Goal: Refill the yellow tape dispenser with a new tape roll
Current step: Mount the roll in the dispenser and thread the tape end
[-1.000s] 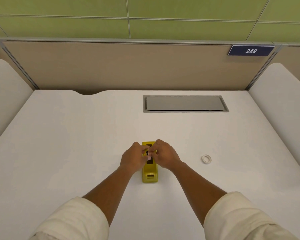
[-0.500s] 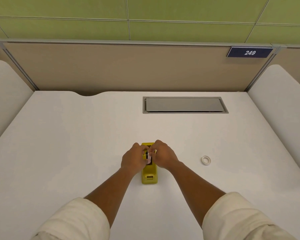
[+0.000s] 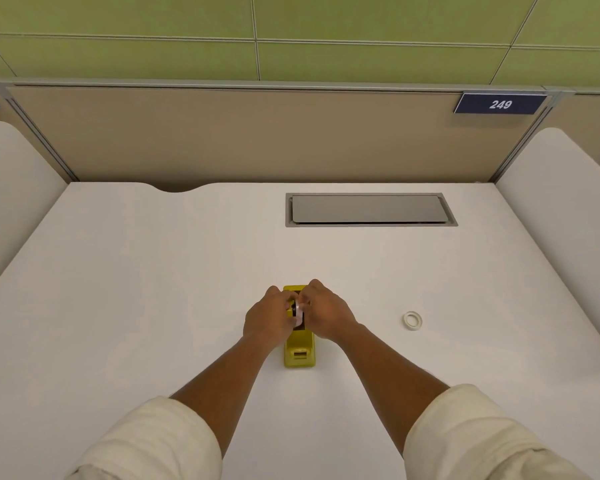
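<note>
The yellow tape dispenser [image 3: 299, 351] stands lengthwise on the white desk [image 3: 153, 306], its cutter end toward me. Both hands meet over its middle slot. My left hand [image 3: 266, 315] and my right hand [image 3: 324, 311] pinch a tape roll [image 3: 297, 309] between their fingertips, held upright on edge at the dispenser's opening. Most of the roll is hidden by my fingers. A second small white tape ring [image 3: 412, 320] lies flat on the desk to the right, apart from my hands.
A grey cable hatch [image 3: 369, 209] is set into the desk farther back. Beige partition panels close the back and both sides, with a "249" sign [image 3: 500, 104] at the upper right.
My hands have stayed over the dispenser and shifted only slightly. The roll between my fingertips now shows a little more plainly above the slot.
</note>
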### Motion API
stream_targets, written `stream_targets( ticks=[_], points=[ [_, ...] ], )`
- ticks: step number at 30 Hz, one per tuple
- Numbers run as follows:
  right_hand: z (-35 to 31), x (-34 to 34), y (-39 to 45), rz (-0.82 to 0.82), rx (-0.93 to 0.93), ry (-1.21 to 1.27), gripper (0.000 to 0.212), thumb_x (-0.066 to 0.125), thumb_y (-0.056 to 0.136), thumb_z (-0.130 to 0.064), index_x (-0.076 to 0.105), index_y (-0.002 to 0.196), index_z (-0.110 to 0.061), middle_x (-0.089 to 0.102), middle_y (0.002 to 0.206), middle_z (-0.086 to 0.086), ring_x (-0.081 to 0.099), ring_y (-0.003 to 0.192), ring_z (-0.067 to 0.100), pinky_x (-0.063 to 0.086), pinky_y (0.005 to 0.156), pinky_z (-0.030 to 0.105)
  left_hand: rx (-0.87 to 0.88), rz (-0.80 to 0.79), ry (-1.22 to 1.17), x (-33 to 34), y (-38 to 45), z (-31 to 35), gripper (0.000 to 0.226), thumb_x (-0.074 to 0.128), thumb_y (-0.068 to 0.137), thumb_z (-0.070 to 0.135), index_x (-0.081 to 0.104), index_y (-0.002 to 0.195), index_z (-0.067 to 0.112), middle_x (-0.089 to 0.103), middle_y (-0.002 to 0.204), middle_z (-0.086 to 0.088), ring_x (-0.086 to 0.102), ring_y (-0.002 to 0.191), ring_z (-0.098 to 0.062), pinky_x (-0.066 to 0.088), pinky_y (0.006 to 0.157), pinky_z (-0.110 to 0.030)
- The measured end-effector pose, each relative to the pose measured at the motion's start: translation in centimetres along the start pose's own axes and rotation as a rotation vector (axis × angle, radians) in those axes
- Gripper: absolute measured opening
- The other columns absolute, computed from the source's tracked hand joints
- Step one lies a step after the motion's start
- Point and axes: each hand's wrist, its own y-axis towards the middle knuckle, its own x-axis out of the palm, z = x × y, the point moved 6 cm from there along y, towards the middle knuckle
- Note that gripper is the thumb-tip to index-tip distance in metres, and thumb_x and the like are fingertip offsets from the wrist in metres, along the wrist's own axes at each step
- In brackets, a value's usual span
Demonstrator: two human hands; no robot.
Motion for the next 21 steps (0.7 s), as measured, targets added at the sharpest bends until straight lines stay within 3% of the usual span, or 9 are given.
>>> stream_targets(
  ticks=[4,6,11,17,21],
  points=[
    [0.1,-0.6,-0.1,0.047,-0.031,-0.046,0.018,0.048,0.094,-0.022,0.065,0.1,-0.018,0.057,0.106,-0.001,0.06,0.088,0.024,0.05,0.074,0.039,-0.002,0.007,0.005,0.0,0.0,0.1,0.033,0.064,0.088,0.035,0.059,0.121,0.031,0.053,0.11,0.002,0.054,0.077,-0.018,0.04,0.066,-0.027],
    [-0.2,-0.7,0.0,0.062,-0.068,-0.089,0.019,0.049,0.093,-0.02,0.067,0.099,-0.017,0.057,0.103,0.001,0.06,0.085,0.024,0.049,0.069,0.037,0.003,0.01,0.013,-0.1,0.0,0.2,0.033,0.064,0.088,0.035,0.06,0.121,0.031,0.053,0.11,0.001,0.053,0.077,-0.018,0.039,0.065,-0.026],
    [-1.1,-0.6,0.3,0.038,-0.121,-0.232,0.011,0.06,0.086,-0.021,0.061,0.095,-0.013,0.047,0.094,0.002,0.043,0.071,0.018,0.032,0.057,0.031,0.005,0.009,0.029,-0.1,0.1,0.3,0.031,0.064,0.087,0.035,0.061,0.118,0.03,0.053,0.107,0.002,0.054,0.076,-0.019,0.039,0.064,-0.027],
    [-1.2,0.1,0.3,0.009,-0.104,-0.262,0.028,0.066,0.083,-0.025,0.057,0.104,-0.009,0.049,0.105,0.005,0.053,0.081,0.022,0.037,0.06,0.033,0.002,-0.001,0.059,-0.1,0.1,0.3,0.029,0.063,0.087,0.036,0.062,0.115,0.03,0.053,0.106,0.001,0.061,0.082,-0.024,0.041,0.065,-0.029],
    [-1.0,0.2,0.2,-0.012,-0.09,-0.216,0.026,0.062,0.086,-0.023,0.055,0.106,-0.009,0.048,0.109,0.006,0.045,0.073,0.019,0.036,0.06,0.033,-0.001,0.005,0.057,-0.1,0.2,0.2,0.03,0.063,0.088,0.037,0.061,0.117,0.029,0.053,0.107,0.001,0.061,0.083,-0.024,0.042,0.065,-0.029]
  ],
)
